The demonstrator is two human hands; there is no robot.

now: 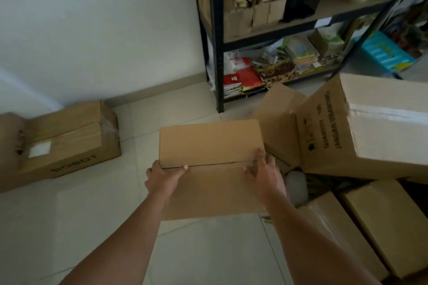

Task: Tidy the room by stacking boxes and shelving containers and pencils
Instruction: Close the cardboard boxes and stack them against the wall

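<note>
Both hands hold one plain cardboard box (209,164) out in front of the person, above the pale tiled floor (92,227). The left hand (163,177) grips its left edge, thumb lying on top along the seam where the two flaps meet, the other fingers hidden round the side. The right hand (264,174) grips the right edge the same way — thumb and fingertips spread on the lid, the rest wrapped out of view. Whether the box is lifted clear or rests on something below cannot be told.

The box's long side runs left to right, square across the body, with the hands at its two short ends.

The likely landing place, judging by the task, is the taped box (67,139) lying by the wall (92,30) — well off to the left and a little farther away, its long side angled relative to the held one. So the carry would swing leftward, left hand leading, with a slight turn to line the edges up.

To the right sit more boxes, the large printed box (370,127) tilted on top of others, and the black shelf (217,41) stands behind.
</note>
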